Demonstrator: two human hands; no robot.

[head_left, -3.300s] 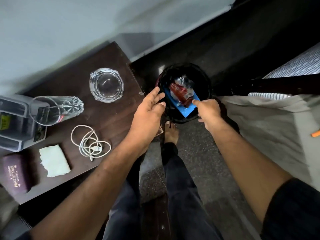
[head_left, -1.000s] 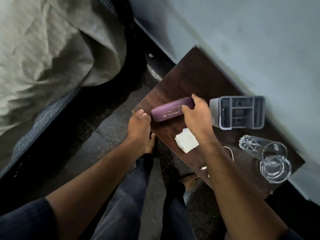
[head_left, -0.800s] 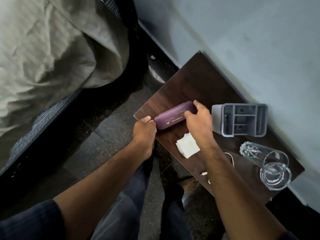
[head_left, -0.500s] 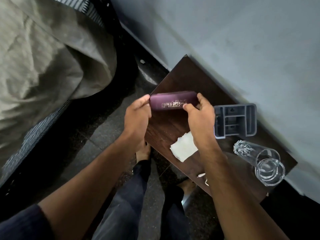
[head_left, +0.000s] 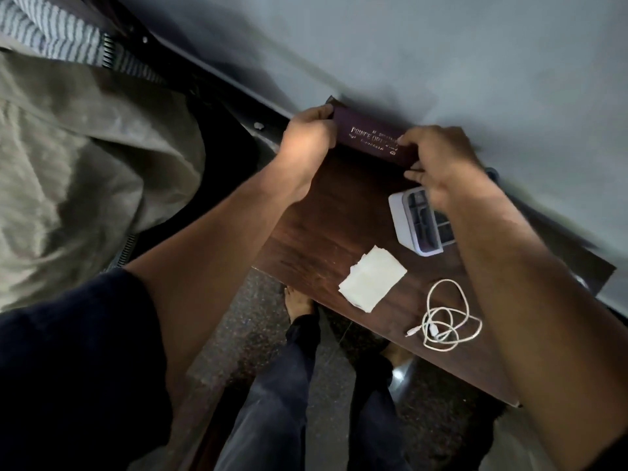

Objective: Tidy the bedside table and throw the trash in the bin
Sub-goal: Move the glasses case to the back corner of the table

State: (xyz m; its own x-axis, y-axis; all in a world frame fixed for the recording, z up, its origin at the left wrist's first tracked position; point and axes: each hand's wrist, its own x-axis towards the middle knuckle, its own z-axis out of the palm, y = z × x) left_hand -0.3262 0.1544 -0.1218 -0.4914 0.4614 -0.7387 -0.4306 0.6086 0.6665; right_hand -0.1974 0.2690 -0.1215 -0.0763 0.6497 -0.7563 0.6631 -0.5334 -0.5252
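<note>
Person's in a dark navy short sleeve [head_left: 78, 362] top, forearms bare, dark blue-grey trousers [head_left: 272, 402] down to the ankles, and barefoot on the speckled floor.

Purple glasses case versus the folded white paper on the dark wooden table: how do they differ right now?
The purple glasses case is gripped at its ends by the left hand and right hand beside the wall; the folded white paper lies untouched nearer the front edge. The case is long, with gold lettering; the paper is flat and plain.
</note>
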